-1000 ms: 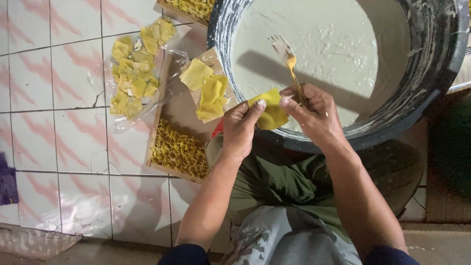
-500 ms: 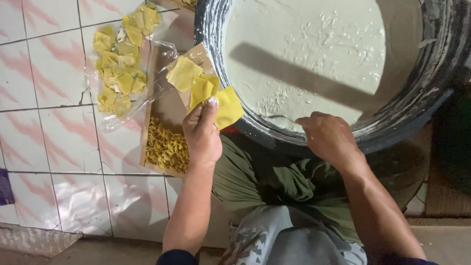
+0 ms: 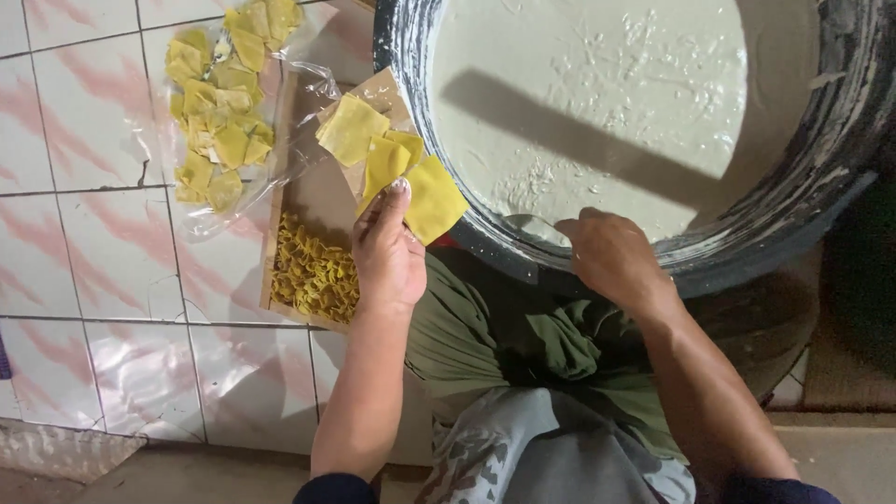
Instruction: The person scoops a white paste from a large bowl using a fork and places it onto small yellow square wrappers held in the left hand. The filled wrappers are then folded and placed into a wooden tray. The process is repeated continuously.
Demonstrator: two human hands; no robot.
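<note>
Here, the wrapper (image 3: pixel 434 199) is yellow, square, flat.

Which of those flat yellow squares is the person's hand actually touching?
The left hand touches the flat yellow square lying closest to the big basin's rim. The other two squares lie farther up the brown paper, clear of the fingers.

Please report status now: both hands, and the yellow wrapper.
Left hand holds yellow wrapper. Right hand at basin rim, grip hidden. Nothing between them.
</note>
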